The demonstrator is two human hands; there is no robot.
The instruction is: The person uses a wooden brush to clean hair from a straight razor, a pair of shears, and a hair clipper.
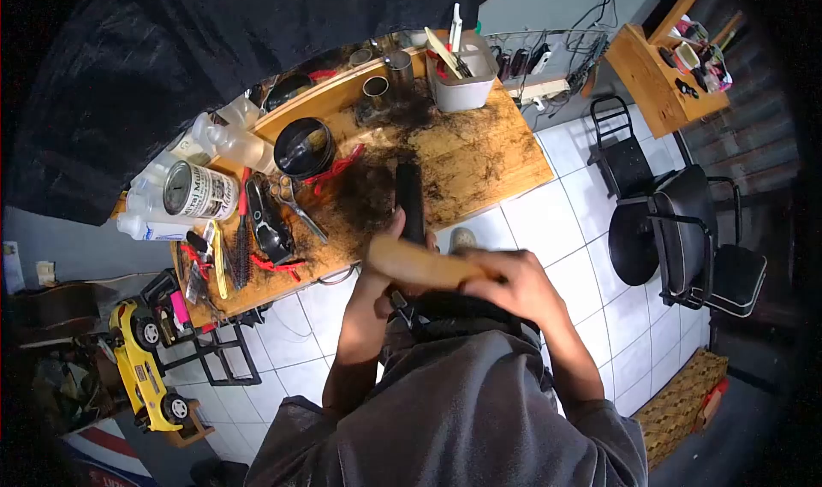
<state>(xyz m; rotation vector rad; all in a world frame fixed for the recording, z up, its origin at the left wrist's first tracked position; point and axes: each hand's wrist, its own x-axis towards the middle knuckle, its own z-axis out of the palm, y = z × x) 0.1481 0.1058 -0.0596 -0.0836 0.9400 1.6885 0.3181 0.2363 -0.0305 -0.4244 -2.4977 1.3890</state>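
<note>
My left hand [377,269] is closed around a long black bar-shaped object [410,200], which points away from me over the table's front edge; its kind is not clear. In my right hand [518,288] is a long tan brush-like object [415,264], smeared by motion. It crosses in front of my left hand and hides part of it. Beyond my hands is the wooden table [497,157], strewn with dark hair clippings.
To the left lie scissors [300,209], a black hair clipper [270,226], a round brush [242,252] and a can [201,192]. A black bowl [304,147] and grey container [464,80] stand farther back. Chairs [685,230] are at right, a yellow toy car [141,367] at left.
</note>
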